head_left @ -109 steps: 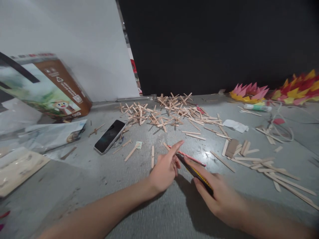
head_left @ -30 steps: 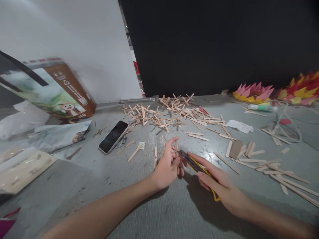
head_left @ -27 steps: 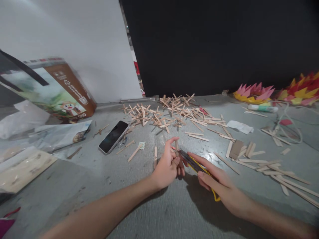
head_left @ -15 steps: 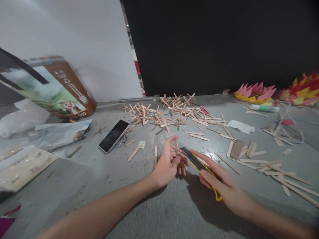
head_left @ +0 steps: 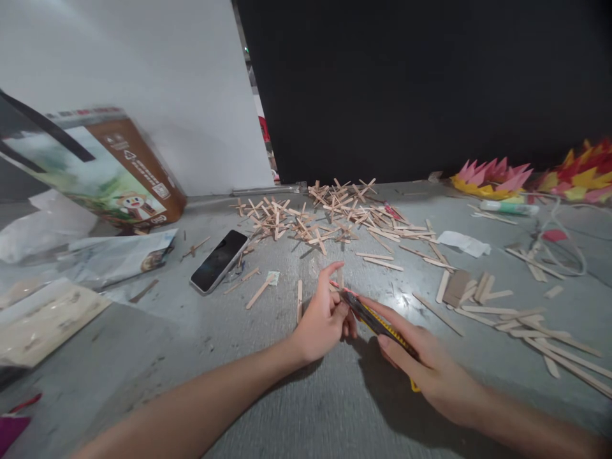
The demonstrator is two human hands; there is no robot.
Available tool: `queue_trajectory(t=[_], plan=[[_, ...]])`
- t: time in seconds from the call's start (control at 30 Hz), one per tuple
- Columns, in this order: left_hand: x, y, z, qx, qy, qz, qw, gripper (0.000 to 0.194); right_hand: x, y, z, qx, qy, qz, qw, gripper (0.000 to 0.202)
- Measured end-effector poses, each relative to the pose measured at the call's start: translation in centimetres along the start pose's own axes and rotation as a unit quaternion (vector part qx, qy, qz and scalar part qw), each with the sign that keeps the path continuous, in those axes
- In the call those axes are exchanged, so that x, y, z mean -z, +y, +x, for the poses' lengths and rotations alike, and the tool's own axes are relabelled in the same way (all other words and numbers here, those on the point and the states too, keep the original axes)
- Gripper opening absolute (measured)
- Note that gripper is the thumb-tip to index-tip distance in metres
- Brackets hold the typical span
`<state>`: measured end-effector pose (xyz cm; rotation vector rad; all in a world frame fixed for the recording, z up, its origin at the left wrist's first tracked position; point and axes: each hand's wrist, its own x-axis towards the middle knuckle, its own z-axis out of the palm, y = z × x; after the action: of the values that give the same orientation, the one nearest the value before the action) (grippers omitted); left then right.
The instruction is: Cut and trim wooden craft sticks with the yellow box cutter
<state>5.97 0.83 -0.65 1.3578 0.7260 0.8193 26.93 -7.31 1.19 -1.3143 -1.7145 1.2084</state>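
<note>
My right hand (head_left: 421, 363) is closed around a black and yellow box cutter (head_left: 382, 324), its front end pointing up and left. That end meets the fingers of my left hand (head_left: 325, 319). In my left hand a small wooden craft stick (head_left: 340, 276) is pinched upright, its lower part hidden by the fingers. A bit of red shows beside the stick, too small to name. Just left of this hand a loose craft stick (head_left: 299, 301) lies on the grey table (head_left: 268, 408).
A heap of crossed craft sticks (head_left: 310, 220) lies at the back, and more loose sticks (head_left: 521, 319) at right. A phone (head_left: 218, 261) is on the left, near a printed bag (head_left: 119, 172). Pink paper petals (head_left: 492, 175) and a glue stick (head_left: 509, 208) are back right.
My right hand has brought the box cutter left and slightly down, so its tip now reaches my left fingers. My left hand keeps its pinch on the craft stick.
</note>
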Motion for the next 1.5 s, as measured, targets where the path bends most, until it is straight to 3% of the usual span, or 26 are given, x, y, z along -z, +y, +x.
queue_trajectory(t=[0.2, 0.5, 0.7, 0.9, 1.1, 1.3, 1.5], plan=[[-0.1, 0.6, 0.1, 0.005, 0.002, -0.01, 1.0, 0.074, -0.1, 0.5, -0.1, -0.048, 0.023, 0.047, 0.998, 0.065], [-0.1, 0.3, 0.1, 0.003, 0.009, -0.029, 1.0, 0.082, -0.1, 0.5, 0.0, -0.046, 0.02, 0.031, 0.998, 0.065], [-0.1, 0.6, 0.6, -0.012, 0.072, -0.072, 0.995, 0.09, 0.0, 0.5, -0.1, -0.048, 0.028, 0.024, 0.998, 0.064], [0.3, 0.4, 1.2, -0.025, 0.123, -0.107, 0.986, 0.047, 0.1, 0.1, -0.1, -0.036, 0.038, 0.009, 0.999, 0.064], [0.2, 0.6, 1.2, -0.019, 0.144, -0.109, 0.983, 0.046, 0.2, 0.1, -0.1, -0.01, 0.049, -0.038, 0.998, 0.061], [0.2, 1.0, 1.1, -0.009, 0.138, -0.101, 0.985, 0.049, -0.3, 0.7, -0.6, 0.1, 0.069, -0.183, 0.976, 0.065], [0.1, 1.4, 1.0, -0.008, 0.136, -0.098, 0.986, 0.048, -0.3, 0.8, -0.4, 0.103, 0.08, -0.259, 0.957, 0.067]])
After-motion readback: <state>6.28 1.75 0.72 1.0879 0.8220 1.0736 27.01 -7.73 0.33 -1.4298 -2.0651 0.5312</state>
